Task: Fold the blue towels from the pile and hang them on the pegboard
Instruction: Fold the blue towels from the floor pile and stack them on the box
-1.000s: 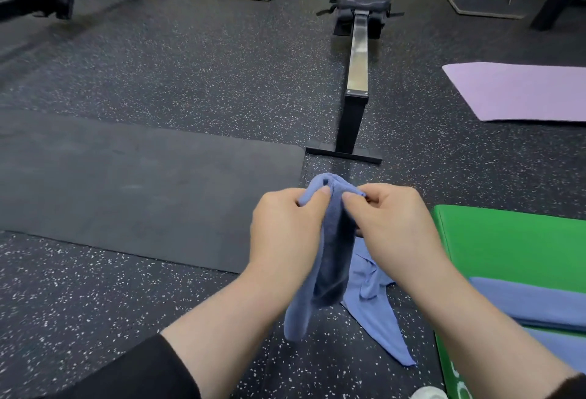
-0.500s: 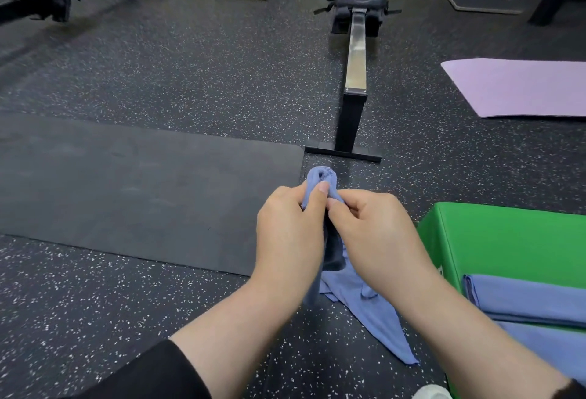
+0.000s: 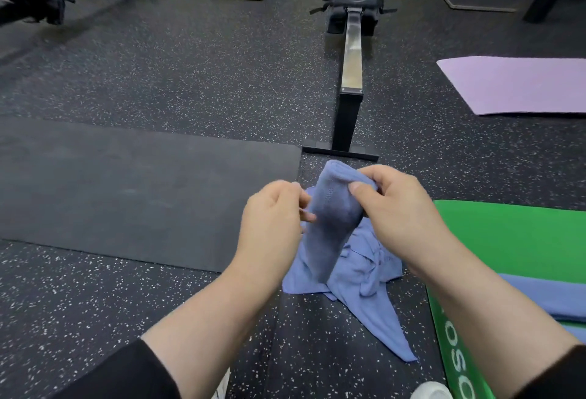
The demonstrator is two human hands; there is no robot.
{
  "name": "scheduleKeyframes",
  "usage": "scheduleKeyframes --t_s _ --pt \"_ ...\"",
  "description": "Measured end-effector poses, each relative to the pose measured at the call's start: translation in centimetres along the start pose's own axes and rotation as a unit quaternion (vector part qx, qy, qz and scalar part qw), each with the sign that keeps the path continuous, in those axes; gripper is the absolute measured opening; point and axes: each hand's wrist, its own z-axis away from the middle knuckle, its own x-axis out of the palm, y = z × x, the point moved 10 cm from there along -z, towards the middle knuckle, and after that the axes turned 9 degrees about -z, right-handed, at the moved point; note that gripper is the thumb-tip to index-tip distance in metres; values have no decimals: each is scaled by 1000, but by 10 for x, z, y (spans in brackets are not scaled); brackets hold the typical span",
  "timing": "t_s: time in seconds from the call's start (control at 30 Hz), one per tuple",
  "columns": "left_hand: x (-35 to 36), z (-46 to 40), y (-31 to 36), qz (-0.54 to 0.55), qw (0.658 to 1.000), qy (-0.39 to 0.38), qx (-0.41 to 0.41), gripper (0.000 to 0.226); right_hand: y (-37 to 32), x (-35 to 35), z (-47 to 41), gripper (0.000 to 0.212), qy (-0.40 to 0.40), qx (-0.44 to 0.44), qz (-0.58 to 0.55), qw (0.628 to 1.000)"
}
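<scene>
My right hand (image 3: 399, 208) grips the top of a blue towel (image 3: 333, 221), which hangs down as a narrow folded strip. My left hand (image 3: 272, 218) is blurred, its curled fingers right at the strip's left edge; whether they hold it is unclear. Under the strip, a crumpled pile of blue towels (image 3: 364, 275) lies on the speckled floor. Folded blue towels (image 3: 539, 297) lie on a green mat (image 3: 513, 240) at the right. No pegboard is in view.
A rowing machine (image 3: 352, 59) stretches away straight ahead, its foot just beyond my hands. A black mat (image 3: 126, 192) lies to the left and a purple mat (image 3: 523, 84) at the far right. Equipment stands line the back wall. My white shoe (image 3: 431, 390) shows at the bottom.
Both hands pinched the towel's top together before. Now my left hand has come off the top and moved down and left, while my right hand keeps the top. The towel's tail has sunk onto the pile.
</scene>
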Motion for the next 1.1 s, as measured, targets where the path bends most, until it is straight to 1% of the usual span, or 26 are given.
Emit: scheduleKeyframes --t_s 0.03,0.07,0.1,0.13,0.17,0.2,0.23,0.3,0.37,0.43,0.53,0.57,0.63,0.7,0.77,0.87,0.97,1.03,1.1 --pt "-4 -4 2 -29 999 6 18 15 -3 -1 -2 13 -14 -5 -1 1000" --pt "1 -4 8 -65 997 -29 39 14 -6 0 -3 14 -35 -12 -8 999" --pt "11 -3 12 -97 990 -85 58 23 -9 2 -3 15 -58 -21 -17 998" --pt "20 -2 13 -115 982 -131 73 24 -13 4 -2 16 -76 -29 -23 996" --pt "24 0 13 -128 977 -150 82 19 -16 4 0 16 -88 -36 -25 995" --pt "24 1 14 -128 977 -146 86 14 -19 3 1 16 -95 -39 -25 994" --pt "22 0 14 -123 980 -131 88 14 -21 2 2 14 -103 -39 -26 994" --pt "21 2 16 -112 982 -121 93 26 -28 2 6 10 -127 -42 -26 991" --pt "25 6 19 -96 981 -138 96 31 -36 1 10 11 -143 -61 4 988" --pt "32 10 14 -78 977 -178 85 25 -44 -3 13 5 -137 -81 33 987" --pt "42 20 0 -95 966 -234 57 17 -53 -13 15 3 -125 -96 15 987" --pt "45 22 -5 -97 962 -249 49 19 -53 -19 14 4 -116 -98 3 988" --pt "49 27 -15 -100 956 -274 34 30 -52 -31 13 7 -91 -97 -24 991" --pt "51 31 -27 -129 948 -290 21 42 -45 -46 11 10 -62 -79 -83 991" --pt "52 36 -40 -157 940 -304 7 46 -38 -60 10 12 -35 -55 -161 985" --pt "51 43 -52 -164 939 -302 -5 34 -25 -73 11 14 -17 -21 -246 969" --pt "47 47 -59 -163 940 -300 -11 29 -13 -78 14 17 -13 8 -277 961" --pt "42 46 -65 -178 938 -297 -12 30 -7 -83 16 16 -7 18 -289 957" --pt "35 45 -75 -197 935 -293 -22 26 -3 -93 18 15 3 21 -291 957"
